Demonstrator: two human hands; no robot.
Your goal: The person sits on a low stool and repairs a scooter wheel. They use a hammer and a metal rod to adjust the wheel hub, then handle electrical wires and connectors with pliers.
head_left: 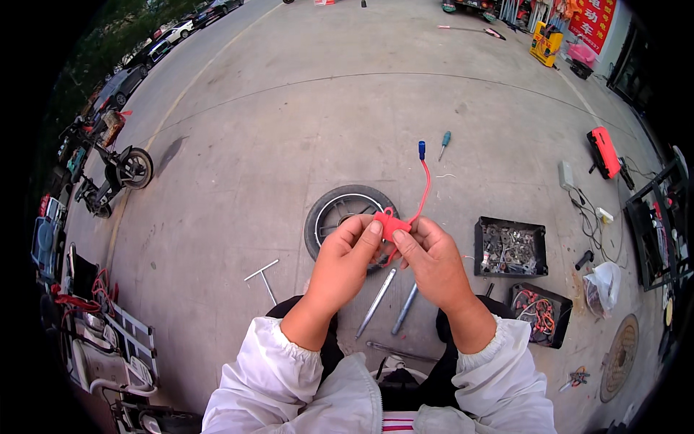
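Red case (391,226) pinched between left hand (345,254) and right hand (432,262), seen against wheel (340,208). Red wire (427,182) arched up to blue connector (422,150). Case judged light, stiff; wire pliable. Best gripped by case sides, wire not tugged.

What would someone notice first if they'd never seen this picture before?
Probably the bright red plastic piece in the middle, held by the left hand and right hand, with a red wire rising to a blue tip. Next might come the wheel on the ground, partly hidden by the hands. A red-and-black case also stands out at the far right.
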